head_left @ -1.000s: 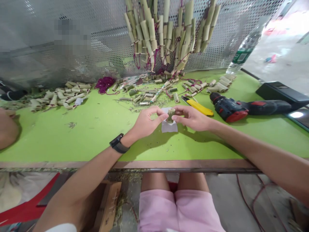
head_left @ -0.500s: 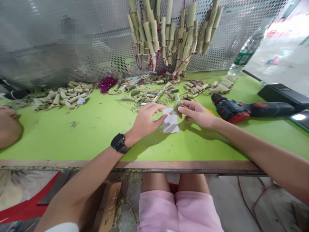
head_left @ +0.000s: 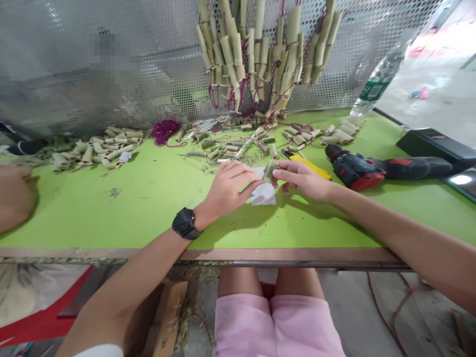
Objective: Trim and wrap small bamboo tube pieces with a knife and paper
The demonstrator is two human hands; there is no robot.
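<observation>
A short green bamboo piece (head_left: 270,171) is pinched between the thumb and fingers of my right hand (head_left: 303,179). My left hand (head_left: 231,187), with a black watch on the wrist, is just left of that piece, its fingers bent and thumb pointing at it; whether its fingertips touch the piece is unclear. Below both hands a small white paper (head_left: 263,195) lies on the green table (head_left: 148,208), partly covered by them. Another short bamboo piece (head_left: 273,151) stands just behind the held one.
A yellow-handled tool (head_left: 314,167) and a power drill (head_left: 355,168) lie to the right. Bamboo pieces (head_left: 98,148) are piled at left, near purple string (head_left: 164,132). Strung bamboo (head_left: 230,49) hangs behind. Another person's arm (head_left: 15,198) rests at far left.
The bamboo piece in my right hand has been lowered and turned a little. My left thumb has moved right, nearer to it. More of the yellow-handled tool shows.
</observation>
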